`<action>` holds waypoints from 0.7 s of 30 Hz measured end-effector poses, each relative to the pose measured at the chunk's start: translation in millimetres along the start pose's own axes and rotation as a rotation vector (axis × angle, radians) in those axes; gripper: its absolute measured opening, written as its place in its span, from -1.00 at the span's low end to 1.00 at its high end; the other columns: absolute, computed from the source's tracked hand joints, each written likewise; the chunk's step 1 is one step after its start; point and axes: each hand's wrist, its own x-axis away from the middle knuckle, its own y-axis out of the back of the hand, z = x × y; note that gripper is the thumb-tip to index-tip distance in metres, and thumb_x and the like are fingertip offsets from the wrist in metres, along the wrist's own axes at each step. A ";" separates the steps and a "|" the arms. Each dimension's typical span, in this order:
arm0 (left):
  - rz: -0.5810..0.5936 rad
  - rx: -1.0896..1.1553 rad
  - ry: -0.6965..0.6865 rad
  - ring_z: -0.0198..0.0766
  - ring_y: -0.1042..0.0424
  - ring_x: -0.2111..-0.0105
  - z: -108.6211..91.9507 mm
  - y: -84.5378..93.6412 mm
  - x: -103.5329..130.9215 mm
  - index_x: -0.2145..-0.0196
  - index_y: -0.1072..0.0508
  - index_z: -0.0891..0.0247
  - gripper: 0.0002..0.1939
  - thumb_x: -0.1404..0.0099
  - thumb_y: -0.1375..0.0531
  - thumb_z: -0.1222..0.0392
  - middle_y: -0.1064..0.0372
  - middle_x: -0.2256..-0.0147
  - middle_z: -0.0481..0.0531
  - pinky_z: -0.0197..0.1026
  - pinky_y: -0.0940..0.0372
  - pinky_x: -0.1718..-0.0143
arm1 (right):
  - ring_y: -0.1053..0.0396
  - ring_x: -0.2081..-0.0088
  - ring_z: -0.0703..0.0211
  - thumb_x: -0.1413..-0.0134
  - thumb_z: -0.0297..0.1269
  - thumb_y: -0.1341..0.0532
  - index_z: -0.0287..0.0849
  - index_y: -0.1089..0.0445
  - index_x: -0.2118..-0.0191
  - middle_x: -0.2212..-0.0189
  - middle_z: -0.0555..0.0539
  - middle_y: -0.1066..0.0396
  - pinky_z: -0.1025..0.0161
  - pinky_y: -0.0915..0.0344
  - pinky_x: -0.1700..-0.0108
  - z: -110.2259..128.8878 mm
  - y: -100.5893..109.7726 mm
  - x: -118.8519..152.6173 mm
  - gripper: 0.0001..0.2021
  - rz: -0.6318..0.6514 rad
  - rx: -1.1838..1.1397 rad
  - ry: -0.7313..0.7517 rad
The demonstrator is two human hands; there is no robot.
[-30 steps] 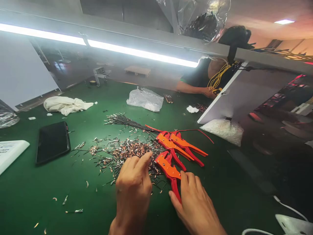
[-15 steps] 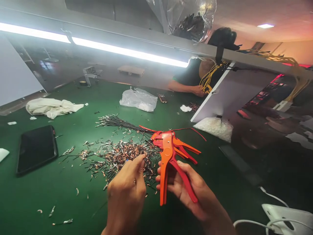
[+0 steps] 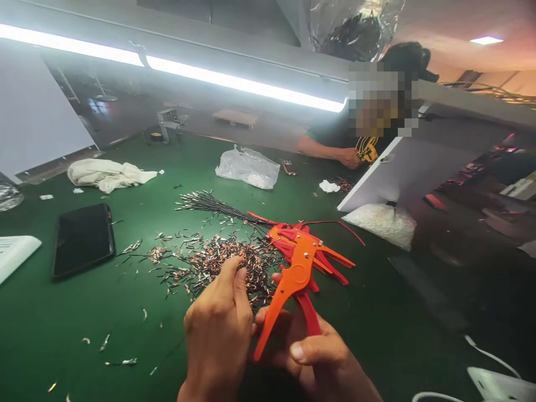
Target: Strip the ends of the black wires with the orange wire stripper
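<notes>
My right hand (image 3: 326, 352) holds an orange and red wire stripper (image 3: 299, 265), fingers around its lower handles, jaws pointing up and away. Close on its left, my left hand (image 3: 218, 326) is closed, thumb against the index finger; what it may hold is hidden. Beyond the fingers lies a heap of short black wire ends with copper tips (image 3: 218, 257). A second red and orange wire stripper (image 3: 335, 259) rests on the green table, partly covered by the held one. Behind the heap lies a bundle of long black wires (image 3: 221, 206), its right end hidden by the tools.
On the left are a black phone (image 3: 84, 240) and a cream cloth (image 3: 111, 174). A clear plastic bag (image 3: 249, 167) lies farther back. To the right a filled bag (image 3: 383, 223) sits by a white panel (image 3: 402, 162). A co-worker's hand (image 3: 350, 157) holds yellow wires across the table.
The wire stripper has tilted, its handles swinging left toward my left hand, and my right thumb has shifted lower. The whole view has moved slightly left, so things appear farther right.
</notes>
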 end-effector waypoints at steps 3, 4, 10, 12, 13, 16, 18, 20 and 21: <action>-0.089 0.011 -0.018 -0.21 -0.53 0.41 1.4 0.3 -2.6 0.21 -0.52 0.22 -0.85 -0.36 -0.14 0.28 -0.58 0.33 0.02 -0.21 -0.28 0.42 | -0.40 0.08 0.00 0.18 -0.44 -0.26 -0.08 -0.47 0.12 0.19 -0.07 -0.48 -0.04 -0.29 -0.05 -5.9 5.0 -1.1 -0.61 -0.102 0.084 0.090; -0.103 0.013 -0.037 -0.20 -0.50 0.39 1.9 0.4 -3.7 0.22 -0.53 0.23 -0.85 -0.36 -0.14 0.27 -0.56 0.34 0.03 -0.19 -0.28 0.37 | -0.39 0.08 0.01 0.15 -0.41 -0.28 -0.08 -0.47 0.12 0.19 -0.07 -0.48 -0.03 -0.28 -0.06 -7.9 7.6 -1.6 -0.64 -0.138 0.123 0.123; -0.103 -0.015 -0.089 -0.11 -0.30 0.39 3.7 3.0 -8.4 0.26 -0.52 0.27 -0.88 -0.33 -0.16 0.32 -0.48 0.43 0.04 -0.10 -0.18 0.30 | -0.40 0.12 0.00 -0.11 -0.21 -0.22 -0.09 -0.43 0.07 0.19 -0.11 -0.47 -0.05 -0.24 -0.09 -15.8 14.4 -4.1 -0.74 -0.147 0.235 0.216; -0.088 -0.052 -0.084 -0.10 -0.28 0.38 3.5 4.0 -8.4 0.25 -0.52 0.26 -0.88 -0.32 -0.17 0.34 -0.48 0.43 0.03 -0.09 -0.14 0.29 | -0.41 0.11 -0.03 -0.08 -0.25 -0.19 -0.11 -0.42 0.08 0.20 -0.13 -0.48 -0.06 -0.25 -0.08 -15.7 12.7 -3.9 -0.74 -0.135 0.222 0.235; -0.081 -0.067 -0.085 -0.09 -0.27 0.38 3.2 4.4 -8.1 0.24 -0.52 0.26 -0.88 -0.32 -0.17 0.34 -0.48 0.43 0.03 -0.09 -0.13 0.29 | -0.41 0.11 -0.04 -0.05 -0.28 -0.18 -0.12 -0.41 0.07 0.20 -0.14 -0.48 -0.07 -0.26 -0.07 -15.1 11.6 -3.6 -0.71 -0.131 0.211 0.242; -0.073 -0.081 -0.101 -0.09 -0.24 0.39 0.4 5.3 -5.7 0.25 -0.53 0.25 -0.87 -0.32 -0.18 0.34 -0.46 0.46 0.01 -0.08 -0.09 0.31 | -0.42 0.11 -0.06 0.05 -0.35 -0.15 -0.10 -0.34 -0.05 0.21 -0.14 -0.50 -0.08 -0.29 -0.04 -13.0 8.8 -2.4 -0.54 -0.133 0.182 0.220; -0.064 -0.069 -0.106 -0.09 -0.22 0.40 -2.7 5.7 -3.4 0.26 -0.55 0.24 -0.87 -0.32 -0.18 0.32 -0.44 0.49 0.00 -0.08 -0.06 0.32 | -0.43 0.12 -0.04 0.09 -0.38 -0.14 -0.10 -0.30 -0.10 0.19 -0.13 -0.50 -0.05 -0.30 -0.03 -12.4 7.3 -1.8 -0.47 -0.152 0.170 0.183; -0.046 -0.058 -0.100 -0.08 -0.21 0.39 -5.8 6.0 -1.6 0.26 -0.56 0.21 -0.87 -0.33 -0.19 0.30 -0.42 0.51 0.00 -0.07 -0.04 0.31 | -0.44 0.13 -0.03 0.11 -0.39 -0.15 -0.09 -0.29 -0.10 0.18 -0.12 -0.51 -0.01 -0.31 -0.01 -12.9 6.3 -1.5 -0.46 -0.171 0.164 0.160; -0.037 -0.056 -0.095 -0.08 -0.21 0.39 -7.0 6.2 -1.0 0.26 -0.56 0.19 -0.87 -0.32 -0.19 0.29 -0.41 0.52 -0.01 -0.07 -0.04 0.31 | -0.45 0.14 -0.03 0.11 -0.39 -0.16 -0.08 -0.31 -0.09 0.18 -0.11 -0.51 0.01 -0.32 0.00 -13.5 5.9 -1.5 -0.47 -0.181 0.165 0.150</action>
